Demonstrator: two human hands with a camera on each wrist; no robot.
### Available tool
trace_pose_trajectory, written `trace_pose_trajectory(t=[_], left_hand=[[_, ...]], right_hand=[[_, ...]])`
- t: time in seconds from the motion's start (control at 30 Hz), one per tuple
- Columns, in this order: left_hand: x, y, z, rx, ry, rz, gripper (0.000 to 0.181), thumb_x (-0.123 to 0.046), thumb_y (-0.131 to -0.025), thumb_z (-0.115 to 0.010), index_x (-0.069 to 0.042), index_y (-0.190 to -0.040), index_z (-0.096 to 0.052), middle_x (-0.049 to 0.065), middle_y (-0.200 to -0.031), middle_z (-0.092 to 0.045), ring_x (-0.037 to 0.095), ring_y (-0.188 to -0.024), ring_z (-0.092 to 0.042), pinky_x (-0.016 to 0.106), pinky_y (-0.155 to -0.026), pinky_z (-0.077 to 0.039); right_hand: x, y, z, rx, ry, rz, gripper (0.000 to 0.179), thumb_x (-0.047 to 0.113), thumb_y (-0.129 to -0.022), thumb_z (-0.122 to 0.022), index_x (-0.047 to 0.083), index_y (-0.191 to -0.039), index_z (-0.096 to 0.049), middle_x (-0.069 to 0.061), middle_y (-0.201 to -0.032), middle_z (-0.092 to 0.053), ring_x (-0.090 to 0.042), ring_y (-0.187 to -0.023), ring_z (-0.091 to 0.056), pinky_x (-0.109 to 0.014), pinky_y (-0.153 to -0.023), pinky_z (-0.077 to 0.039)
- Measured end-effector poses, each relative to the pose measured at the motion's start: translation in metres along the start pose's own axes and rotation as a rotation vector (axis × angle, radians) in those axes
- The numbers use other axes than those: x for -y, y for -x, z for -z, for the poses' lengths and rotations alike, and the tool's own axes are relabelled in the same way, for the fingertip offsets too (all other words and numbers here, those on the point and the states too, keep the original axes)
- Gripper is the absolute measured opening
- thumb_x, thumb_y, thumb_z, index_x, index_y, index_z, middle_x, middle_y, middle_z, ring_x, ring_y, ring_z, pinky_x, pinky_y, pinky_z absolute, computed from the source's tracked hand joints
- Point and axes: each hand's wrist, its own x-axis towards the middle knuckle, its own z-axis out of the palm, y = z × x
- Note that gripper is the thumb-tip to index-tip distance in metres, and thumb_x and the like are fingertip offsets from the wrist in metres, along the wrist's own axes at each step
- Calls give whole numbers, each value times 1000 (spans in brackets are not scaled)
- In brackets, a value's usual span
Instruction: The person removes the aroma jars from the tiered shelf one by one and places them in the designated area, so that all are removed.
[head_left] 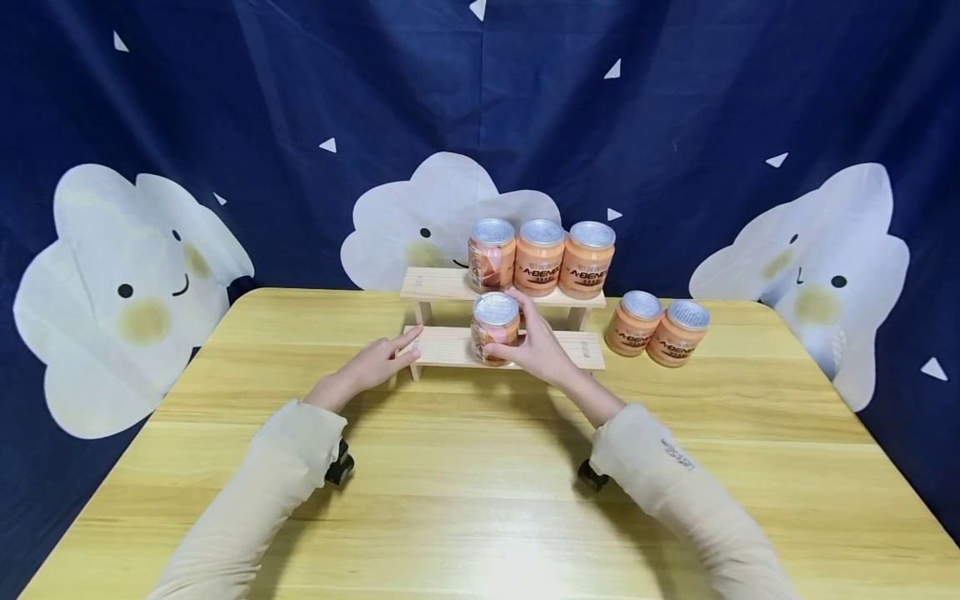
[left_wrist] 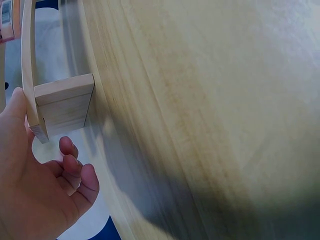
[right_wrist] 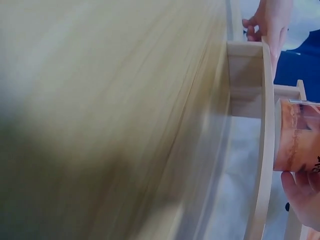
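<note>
Right hand point(head_left: 542, 347) wraps the jar point(head_left: 495, 331) from the side, thumb and fingers gripping it upright at the lower shelf's point(head_left: 446, 346) middle — and the left point(head_left: 373, 362), fingers loose, rests on that shelf's end, presumably to steady it.
</note>
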Motion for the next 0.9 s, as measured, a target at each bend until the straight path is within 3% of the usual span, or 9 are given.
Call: trace_pose_trajectory(t=[0.13,0.23,0.33,0.37,0.53,0.6,0.77,0.9], left_hand=[[0,0,0,-3,2,4,55,-31,-97,-43,-8,-144,-26,8,-63,-40,25,-69,-46,46,-91,-37],[-1,0,0,1,-5,8,55,-32,-97,-43,-8,-144,-26,21,-78,-53,29,-79,-50,47,-93,-37],[-1,-2,-1,9,-20,1,56,-35,-97,-42,-9,-144,-26,28,-99,-56,30,-90,-50,49,-94,-36],[0,-2,-1,11,-22,0,56,-35,-97,-42,-9,-144,-26,27,-100,-56,30,-91,-50,49,-93,-36],[2,-2,-2,14,-17,11,56,-35,-97,-42,-11,-145,-25,13,-73,-48,27,-79,-47,46,-88,-37],[3,-2,-1,12,-18,17,56,-35,-97,-42,-11,-145,-25,10,-70,-45,26,-77,-47,45,-88,-37],[2,-1,0,7,-26,15,57,-36,-97,-42,-10,-145,-26,16,-79,-51,27,-81,-48,47,-90,-37],[2,0,0,5,-27,10,56,-35,-97,-42,-9,-144,-26,23,-89,-55,29,-85,-49,48,-91,-37]], right_hand=[[17,11,11,-1,-3,-26,79,0,-71,-75,-3,-135,-28,-25,-123,-46,-35,-110,-48,-43,-80,-48],[27,21,21,-15,3,-42,79,-4,-71,-74,-7,-134,-26,-28,-121,-46,-36,-107,-49,-42,-78,-49],[19,29,32,-36,-4,-56,80,-5,-70,-74,-6,-134,-26,-28,-119,-46,-35,-107,-49,-40,-77,-50],[13,31,36,-41,8,-54,80,-5,-70,-74,-5,-134,-26,-27,-119,-46,-35,-105,-49,-38,-76,-51],[-8,41,56,-60,61,-70,80,-1,-71,-75,2,-135,-26,-23,-119,-47,-30,-104,-50,-28,-73,-51],[-3,44,63,-64,75,-81,80,1,-72,-75,1,-135,-26,-24,-119,-46,-30,-104,-49,-29,-74,-50],[17,54,77,-90,145,-74,79,-3,-70,-75,-7,-132,-28,-28,-118,-47,-32,-103,-48,-31,-73,-49],[13,61,88,-106,202,-76,78,-2,-69,-76,-7,-132,-30,-27,-118,-49,-31,-104,-49,-22,-73,-45]])
